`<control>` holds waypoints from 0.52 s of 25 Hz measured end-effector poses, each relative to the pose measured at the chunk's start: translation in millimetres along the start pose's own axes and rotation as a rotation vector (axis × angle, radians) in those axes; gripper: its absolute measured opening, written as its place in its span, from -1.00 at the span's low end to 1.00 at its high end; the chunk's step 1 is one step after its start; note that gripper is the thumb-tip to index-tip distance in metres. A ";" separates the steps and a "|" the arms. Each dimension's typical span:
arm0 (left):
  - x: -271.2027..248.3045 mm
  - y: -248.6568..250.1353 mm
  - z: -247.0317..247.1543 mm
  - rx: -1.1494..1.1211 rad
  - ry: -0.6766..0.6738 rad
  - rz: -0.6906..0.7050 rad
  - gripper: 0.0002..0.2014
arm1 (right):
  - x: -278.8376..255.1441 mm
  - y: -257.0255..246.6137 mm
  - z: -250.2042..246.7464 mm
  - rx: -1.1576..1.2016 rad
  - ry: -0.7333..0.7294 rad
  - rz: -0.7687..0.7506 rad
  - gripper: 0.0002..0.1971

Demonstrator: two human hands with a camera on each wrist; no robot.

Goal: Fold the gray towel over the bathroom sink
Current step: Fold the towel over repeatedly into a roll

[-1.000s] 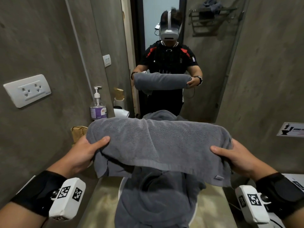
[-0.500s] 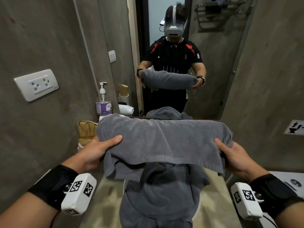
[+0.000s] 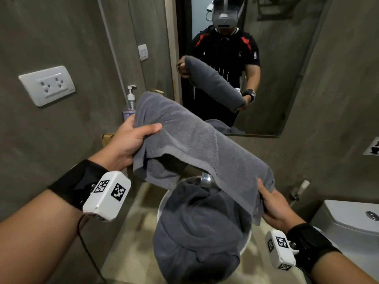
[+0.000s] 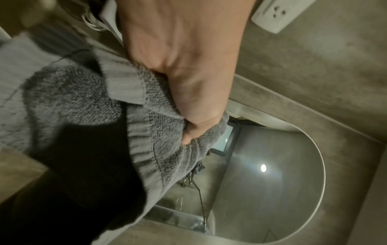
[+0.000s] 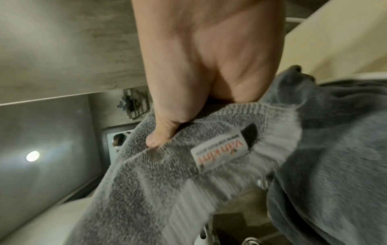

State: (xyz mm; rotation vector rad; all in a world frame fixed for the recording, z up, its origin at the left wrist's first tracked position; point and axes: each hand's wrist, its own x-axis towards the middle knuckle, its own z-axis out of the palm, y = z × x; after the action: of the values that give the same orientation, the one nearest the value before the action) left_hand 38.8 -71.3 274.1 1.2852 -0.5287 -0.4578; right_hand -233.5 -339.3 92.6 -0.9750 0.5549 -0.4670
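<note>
A folded gray towel [image 3: 196, 144] hangs slanted in the air above the sink [image 3: 247, 240], its left end high and its right end low. My left hand [image 3: 131, 140] grips the upper left end, thumb on top; the left wrist view shows the fingers curled into the cloth [image 4: 146, 126]. My right hand [image 3: 270, 203] pinches the lower right end, and the right wrist view shows its thumb pressed into the towel [image 5: 188, 165] beside a white label [image 5: 220, 152]. A darker gray towel [image 3: 201, 232] lies bunched in the sink basin, covering most of it.
A mirror [image 3: 287, 58] hangs straight ahead above the counter [image 3: 131, 238]. A soap pump bottle [image 3: 130, 103] and a brown paper item [image 3: 106, 138] stand at the back left. A wall socket [image 3: 47, 85] is on the left, a white toilet tank [image 3: 352, 222] to the right.
The towel was level between both hands; now my left hand has risen and my right hand has dropped, so it slants down to the right. The head view has moved closer.
</note>
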 end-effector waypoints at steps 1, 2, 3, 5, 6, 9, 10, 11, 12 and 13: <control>1.8 2.6 7.8 0.056 -0.007 0.029 -0.34 | -1.4 8.4 -3.3 -0.027 -0.020 0.020 -0.55; 3.0 5.1 15.3 0.111 -0.014 0.057 -0.35 | -3.3 16.9 -8.4 -0.092 -0.036 0.042 -0.49; 4.9 7.3 22.7 0.167 -0.026 0.086 -0.38 | -5.1 25.2 -14.4 -0.188 -0.048 0.066 -0.41; 8.2 10.8 35.5 0.294 -0.074 0.145 -0.46 | -11.8 39.1 -29.5 -0.432 -0.057 0.121 -0.25; 10.2 13.5 40.7 0.372 -0.112 0.180 -0.48 | -14.7 43.6 -36.8 -0.557 -0.049 0.147 -0.17; 22.3 25.8 51.0 0.641 -0.277 0.255 -0.41 | -13.9 32.3 -41.2 -0.809 -0.035 0.104 0.13; 26.5 29.5 54.4 0.708 -0.355 0.261 -0.38 | -10.1 19.0 -35.0 -0.835 -0.060 0.043 0.20; 30.5 30.1 58.6 0.757 -0.447 0.257 -0.35 | -4.6 3.9 -26.4 -0.856 -0.105 -0.025 0.26; 33.5 28.0 62.7 0.798 -0.539 0.249 -0.32 | 2.3 -11.6 -15.8 -0.879 -0.160 -0.093 0.29; 35.6 22.9 66.4 0.834 -0.617 0.238 -0.30 | 10.8 -25.5 -3.7 -0.904 -0.215 -0.154 0.31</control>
State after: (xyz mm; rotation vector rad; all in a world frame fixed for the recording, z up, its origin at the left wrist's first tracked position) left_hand 27.6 -138.6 313.4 1.8366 -1.4858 -0.4439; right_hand -230.6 -360.5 110.7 -1.9177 0.4957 -0.2264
